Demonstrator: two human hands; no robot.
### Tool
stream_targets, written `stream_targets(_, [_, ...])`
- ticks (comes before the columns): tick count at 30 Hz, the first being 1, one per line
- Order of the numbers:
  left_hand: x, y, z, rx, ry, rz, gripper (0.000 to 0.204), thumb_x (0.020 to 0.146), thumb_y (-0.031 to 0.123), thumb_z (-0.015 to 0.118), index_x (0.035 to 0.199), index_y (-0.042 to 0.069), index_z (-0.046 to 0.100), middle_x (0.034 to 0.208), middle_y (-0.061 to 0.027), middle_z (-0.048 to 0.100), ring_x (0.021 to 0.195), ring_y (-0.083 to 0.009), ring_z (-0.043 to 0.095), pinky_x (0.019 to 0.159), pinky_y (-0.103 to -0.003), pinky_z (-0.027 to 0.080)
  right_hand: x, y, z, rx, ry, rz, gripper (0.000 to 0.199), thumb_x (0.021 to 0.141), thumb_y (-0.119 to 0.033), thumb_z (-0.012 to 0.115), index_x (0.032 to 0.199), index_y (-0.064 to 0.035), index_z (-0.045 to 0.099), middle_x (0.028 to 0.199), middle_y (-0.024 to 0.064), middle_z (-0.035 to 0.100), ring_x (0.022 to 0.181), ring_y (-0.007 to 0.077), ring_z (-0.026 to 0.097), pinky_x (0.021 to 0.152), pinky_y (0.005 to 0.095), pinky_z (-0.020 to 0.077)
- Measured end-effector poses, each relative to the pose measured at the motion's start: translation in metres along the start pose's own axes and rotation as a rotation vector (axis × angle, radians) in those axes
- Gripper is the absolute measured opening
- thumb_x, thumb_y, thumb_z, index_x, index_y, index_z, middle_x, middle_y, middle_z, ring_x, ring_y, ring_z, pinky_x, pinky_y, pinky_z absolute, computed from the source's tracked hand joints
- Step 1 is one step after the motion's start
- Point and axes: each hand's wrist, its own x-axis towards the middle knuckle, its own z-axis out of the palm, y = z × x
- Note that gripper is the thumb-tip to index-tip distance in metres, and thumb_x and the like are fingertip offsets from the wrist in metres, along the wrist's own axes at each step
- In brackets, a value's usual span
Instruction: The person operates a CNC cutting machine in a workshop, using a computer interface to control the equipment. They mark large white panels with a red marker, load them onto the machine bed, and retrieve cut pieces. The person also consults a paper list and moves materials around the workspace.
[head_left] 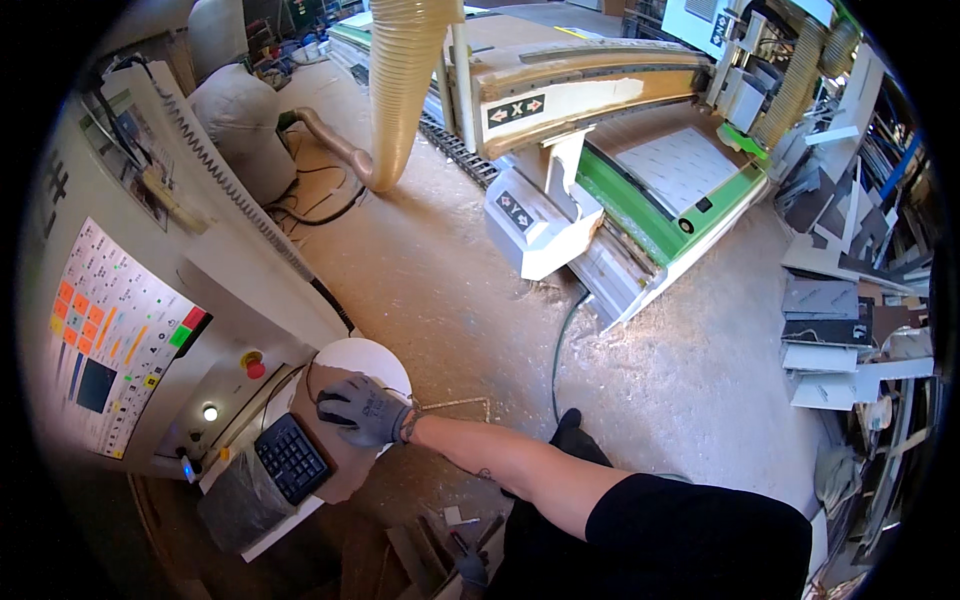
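My right hand (362, 408), in a grey glove, reaches left across my body and lies cupped over a computer mouse on a brown pad (345, 470). The hand hides the mouse; only its thin cable (309, 378) shows, looping off to the left. Just left of the pad sits a small black keyboard (291, 458) on the console shelf. A round white disc (375, 358) lies under the pad's far end. My left hand (470, 570), also gloved, hangs low at the bottom edge in shadow, and its grip is unclear.
A grey control console (130, 330) with a coloured key panel and a red stop button (254, 366) stands on the left. A green and white router machine (640, 200) with a ribbed extraction hose (400, 90) fills the top. Panel offcuts (840, 320) are stacked at right, and the floor is dusty.
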Motion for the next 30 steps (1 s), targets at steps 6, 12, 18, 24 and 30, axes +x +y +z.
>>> stream_targets(6, [0.057, -0.035, -0.037, 0.421, -0.285, 0.757, 0.017, 0.094, 0.024, 0.066, 0.098, 0.008, 0.062, 0.067, -0.0052, 0.06, 0.053, -0.0183, 0.058, 0.046, -0.031, 0.046, 0.005, -0.009, -0.001, -0.019, -0.021, 0.063, 0.043, 0.074, -0.03, 0.071, 0.115, -0.0192, 0.063, 0.123, 0.0054, 0.059, 0.112, 0.0309, 0.054, 0.094, 0.0493, 0.0423])
stream_targets(12, [0.026, 0.012, -0.011, 0.488, -0.221, 0.542, 0.016, 0.095, 0.023, 0.065, 0.1, 0.008, 0.062, 0.069, -0.0043, 0.06, 0.054, -0.0178, 0.057, 0.047, -0.031, 0.047, -0.003, -0.006, 0.0, -0.031, -0.018, 0.106, 0.048, 0.071, -0.032, 0.072, 0.117, -0.0207, 0.063, 0.125, 0.0063, 0.057, 0.11, 0.0318, 0.054, 0.095, 0.0491, 0.0424])
stream_targets(18, [0.04, 0.025, -0.006, 0.278, -0.191, 0.318, 0.016, 0.095, 0.023, 0.065, 0.1, 0.008, 0.062, 0.07, -0.0042, 0.06, 0.054, -0.0176, 0.057, 0.047, -0.031, 0.047, -0.002, -0.007, -0.002, -0.026, -0.033, 0.096, 0.049, 0.07, -0.033, 0.072, 0.117, -0.0202, 0.063, 0.126, 0.0067, 0.058, 0.113, 0.0322, 0.053, 0.098, 0.0502, 0.0408])
stream_targets(24, [0.048, 0.03, -0.01, 0.224, -0.179, 0.293, 0.015, 0.094, 0.022, 0.066, 0.1, 0.008, 0.062, 0.07, -0.0041, 0.06, 0.055, -0.0175, 0.057, 0.048, -0.031, 0.047, -0.004, -0.002, 0.004, -0.037, -0.03, 0.08, 0.048, 0.073, -0.035, 0.07, 0.119, -0.0209, 0.062, 0.127, 0.0061, 0.058, 0.115, 0.0319, 0.053, 0.1, 0.0503, 0.0398])
stream_targets(30, [0.053, 0.025, -0.018, 0.167, -0.157, 0.268, 0.015, 0.094, 0.021, 0.066, 0.1, 0.008, 0.062, 0.071, -0.004, 0.06, 0.056, -0.0173, 0.057, 0.049, -0.031, 0.047, 0.003, -0.011, -0.002, -0.052, -0.136, 0.086, 0.049, 0.075, -0.034, 0.07, 0.122, -0.0219, 0.061, 0.127, 0.0053, 0.057, 0.114, 0.032, 0.052, 0.099, 0.0508, 0.04])
